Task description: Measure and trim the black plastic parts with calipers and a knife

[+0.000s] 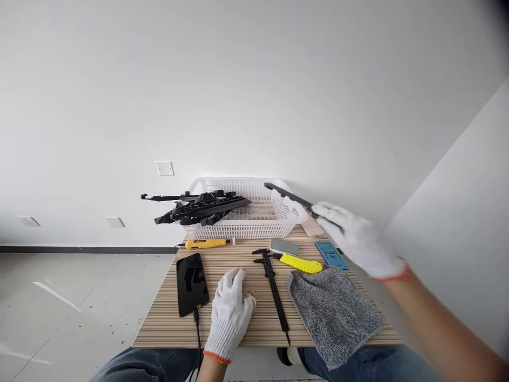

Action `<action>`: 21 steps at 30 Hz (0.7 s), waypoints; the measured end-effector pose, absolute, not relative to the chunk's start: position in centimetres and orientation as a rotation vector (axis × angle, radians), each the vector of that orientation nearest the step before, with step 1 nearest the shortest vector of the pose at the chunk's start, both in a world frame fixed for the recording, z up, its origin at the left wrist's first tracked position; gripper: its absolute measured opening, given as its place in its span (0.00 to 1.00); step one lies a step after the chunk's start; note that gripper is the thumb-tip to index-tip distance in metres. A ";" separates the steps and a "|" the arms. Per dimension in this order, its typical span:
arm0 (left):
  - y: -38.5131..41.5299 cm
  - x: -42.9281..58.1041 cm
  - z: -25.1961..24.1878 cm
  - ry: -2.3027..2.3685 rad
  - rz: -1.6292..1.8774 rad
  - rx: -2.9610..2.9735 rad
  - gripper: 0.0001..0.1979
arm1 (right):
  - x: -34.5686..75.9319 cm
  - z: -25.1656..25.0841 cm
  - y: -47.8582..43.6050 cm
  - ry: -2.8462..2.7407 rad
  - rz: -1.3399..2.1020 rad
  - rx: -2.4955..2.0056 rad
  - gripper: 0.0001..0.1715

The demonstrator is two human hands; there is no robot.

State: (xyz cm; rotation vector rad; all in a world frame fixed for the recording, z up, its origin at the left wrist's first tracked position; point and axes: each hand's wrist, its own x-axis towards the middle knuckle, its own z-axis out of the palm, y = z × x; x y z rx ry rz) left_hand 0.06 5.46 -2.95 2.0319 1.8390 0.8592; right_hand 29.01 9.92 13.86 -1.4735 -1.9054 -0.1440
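Both hands wear white knit gloves with orange cuffs. My left hand (229,307) lies flat on the striped wooden table (159,323), fingers loosely together, holding nothing, between a black phone (191,284) and a black caliper (273,289). My right hand (358,239) is raised at the right and grips one end of a long black plastic strip (288,197), which reaches over the right rim of a white mesh basket (242,228). Several black plastic strips (201,208) lie piled across the basket's left rim.
On the table lie a yellow utility knife (302,263), a second yellow tool (204,243), a grey block (284,246), a blue card (331,254) and a grey cut-resistant glove (334,313). A cable runs from the phone over the front edge. White walls stand behind and right.
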 end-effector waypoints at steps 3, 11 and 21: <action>5.1 -0.5 -2.9 1.760 0.905 2.032 0.23 | 26.3 11.5 15.4 -2.291 -0.307 -1.762 0.29; 4.8 -0.8 -3.3 1.669 1.056 2.072 0.23 | 22.1 11.2 18.4 -2.518 -0.344 -1.954 0.30; 4.6 -0.6 -3.0 1.595 1.113 2.126 0.21 | 19.4 16.3 15.6 -2.621 -0.257 -2.018 0.29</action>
